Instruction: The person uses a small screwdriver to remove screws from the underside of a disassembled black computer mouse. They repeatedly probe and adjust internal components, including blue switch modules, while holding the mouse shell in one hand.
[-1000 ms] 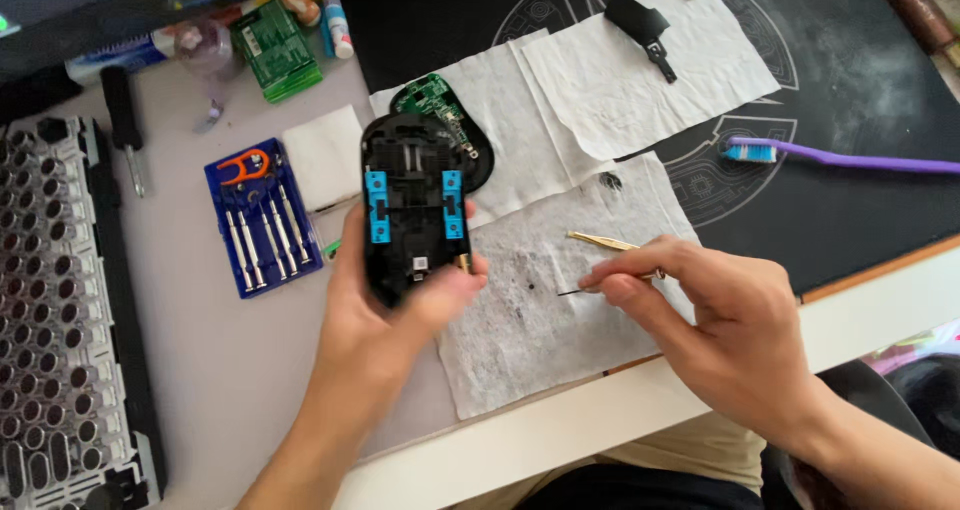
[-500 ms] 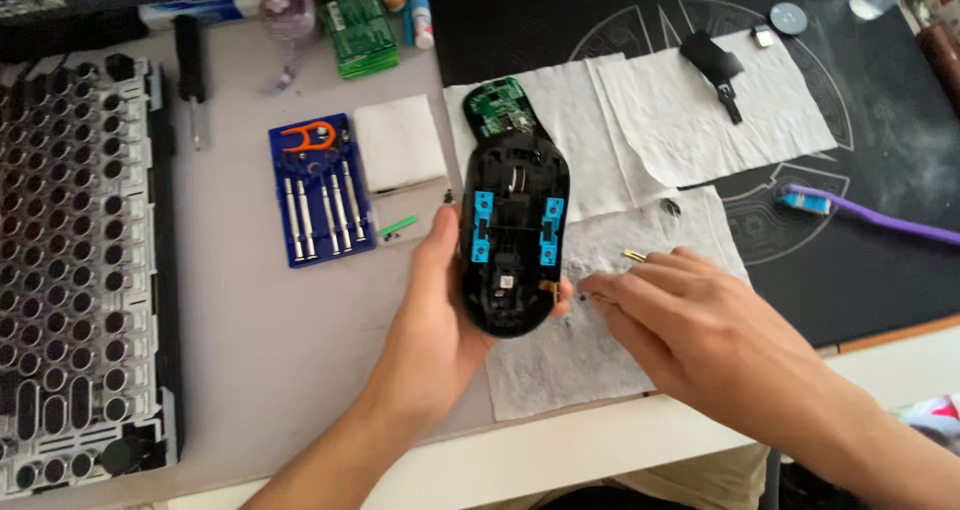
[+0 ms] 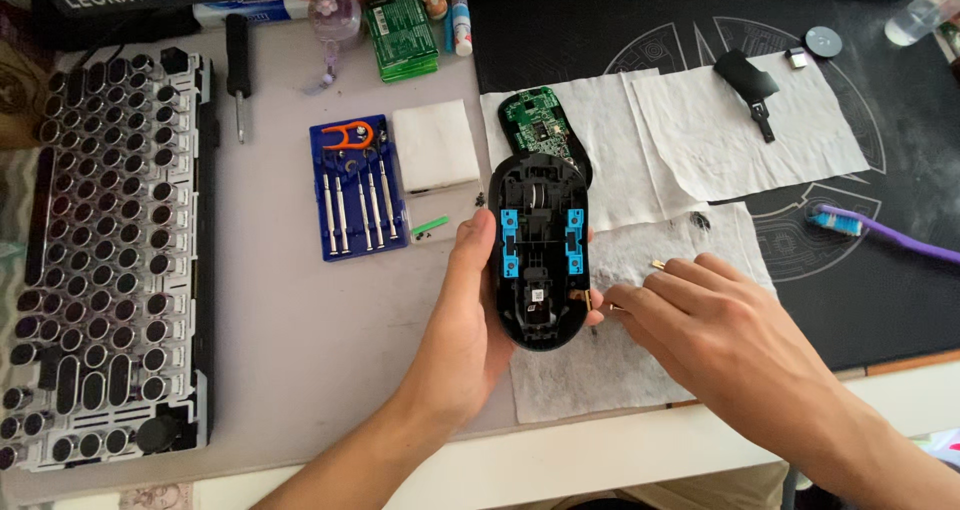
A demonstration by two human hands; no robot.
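At far left on the bench [image 3: 300, 370] lies a keyboard frame [image 3: 105, 260] with its keycaps off, the bare switches showing. Beside it lies a black-handled screwdriver [image 3: 238, 70]. Next comes a blue tool tray [image 3: 357, 188] holding a row of small precision drivers and an orange puller at its top; a white folded pad [image 3: 435, 145] lies just beside it.

The left hand [image 3: 475, 320] holds the opened mouse shell [image 3: 538, 248] above the bench, thumb on its left edge, fingers wrapped around the right edge. The shell faces up with its inside exposed: black plastic with two blue inserts. It looks light and rigid, but the thin inner ribs and clips are likely fragile; gripping by the outer rim, as here, seems the safe hold. A green circuit board [image 3: 538, 122] lies behind it on paper towel [image 3: 640, 160].

The right hand [image 3: 715, 320] rests on the stained towel, fingers pinched narrow against the shell's right edge on something small; what it is, I cannot tell. A small brass piece [image 3: 659, 265] lies near. At far right lies a purple toothbrush [image 3: 880, 230] on the black mat [image 3: 900, 290].
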